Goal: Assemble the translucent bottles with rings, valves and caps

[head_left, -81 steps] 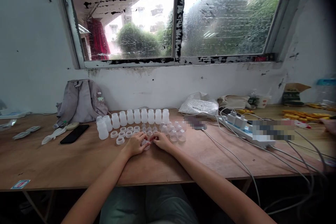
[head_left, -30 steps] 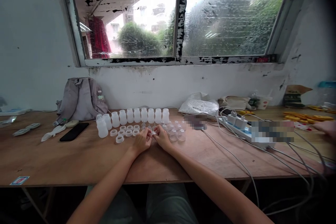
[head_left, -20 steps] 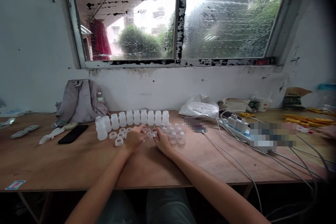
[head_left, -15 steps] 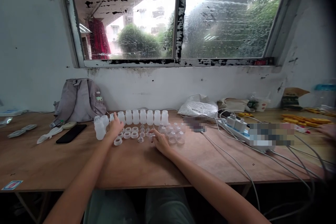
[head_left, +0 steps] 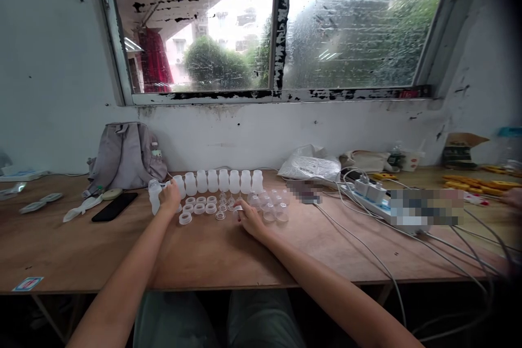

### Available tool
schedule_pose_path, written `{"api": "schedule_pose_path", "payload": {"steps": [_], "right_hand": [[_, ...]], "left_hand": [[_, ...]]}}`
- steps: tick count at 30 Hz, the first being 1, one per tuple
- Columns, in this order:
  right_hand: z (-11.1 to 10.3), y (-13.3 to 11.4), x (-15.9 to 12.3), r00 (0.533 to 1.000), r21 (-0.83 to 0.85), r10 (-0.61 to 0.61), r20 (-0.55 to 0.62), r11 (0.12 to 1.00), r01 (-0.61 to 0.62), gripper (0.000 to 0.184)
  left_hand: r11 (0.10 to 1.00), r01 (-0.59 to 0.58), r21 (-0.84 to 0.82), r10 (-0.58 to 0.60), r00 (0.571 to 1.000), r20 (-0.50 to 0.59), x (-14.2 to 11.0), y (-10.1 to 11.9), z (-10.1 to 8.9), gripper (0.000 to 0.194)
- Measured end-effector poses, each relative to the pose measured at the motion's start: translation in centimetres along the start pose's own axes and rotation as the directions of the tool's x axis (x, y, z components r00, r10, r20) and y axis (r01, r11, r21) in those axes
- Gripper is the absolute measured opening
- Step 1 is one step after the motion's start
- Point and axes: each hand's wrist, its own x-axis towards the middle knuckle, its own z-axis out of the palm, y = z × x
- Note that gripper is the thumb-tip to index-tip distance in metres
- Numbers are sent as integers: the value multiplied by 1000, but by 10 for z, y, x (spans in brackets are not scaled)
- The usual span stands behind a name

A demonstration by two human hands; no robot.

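Frosted white baby bottles (head_left: 212, 180) stand in a row on the wooden table. At the row's left end, my left hand (head_left: 169, 194) has its fingers curled round a bottle, which it mostly hides. Another bottle (head_left: 154, 196) stands just left of that hand. My right hand (head_left: 248, 218) rests on the table, thumb and fingers pinching a small clear nipple-like piece (head_left: 238, 208). Between the hands lie several white screw rings (head_left: 199, 209) and small clear nipples (head_left: 221, 216). Clear domed caps (head_left: 269, 212) stand grouped right beside my right hand.
Left lie a black phone (head_left: 115, 207), a white strip (head_left: 82, 209) and a grey backpack (head_left: 128, 155). Right are a silvery plastic bag (head_left: 310, 166), a power strip (head_left: 375, 201) with trailing cables and yellow pieces (head_left: 477, 185). Part of another person's hand (head_left: 511, 197) shows at the far right.
My left hand has lowered and moved left, its extended finger curling in onto a bottle. My right hand has stayed nearly in place, and the small clear piece now shows at its fingertips.
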Motion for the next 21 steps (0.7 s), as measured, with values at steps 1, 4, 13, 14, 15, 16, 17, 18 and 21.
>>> {"api": "schedule_pose_path", "payload": {"steps": [1,4,13,14,15,16,17,18,21], "right_hand": [[0,-1,0,1000,9,4,-11,1000,-4,26],[-1,-2,1,999,49,22,-37,999,-20,20],[-6,-4,2,980,441,198,19,878,-186,40],[-6,-4,3,976,526,216,26,827,-197,45],[-6,-4,4,972,591,233,32,780,-206,50],[-5,-4,5,968,628,247,37,748,-215,53],[-5,-3,6,964,649,261,45,727,-227,54],[-4,-2,7,961,655,272,50,717,-237,54],[-2,1,7,962,628,272,-9,750,-206,48]], "left_hand": [[1000,-20,-1,20,1000,-23,-5,4,-4,28],[994,-104,-21,100,987,-123,-23,23,-19,26],[558,-688,-464,461,722,-515,-82,89,-20,12],[527,-675,-516,466,737,-489,-85,89,-13,12],[502,-655,-565,467,755,-461,-87,89,-5,12],[477,-632,-610,467,771,-434,-89,88,3,11],[454,-610,-650,468,784,-408,-90,87,10,11],[435,-592,-679,472,792,-388,-91,86,17,10],[381,-512,-770,486,819,-304,-92,84,34,28]]}}
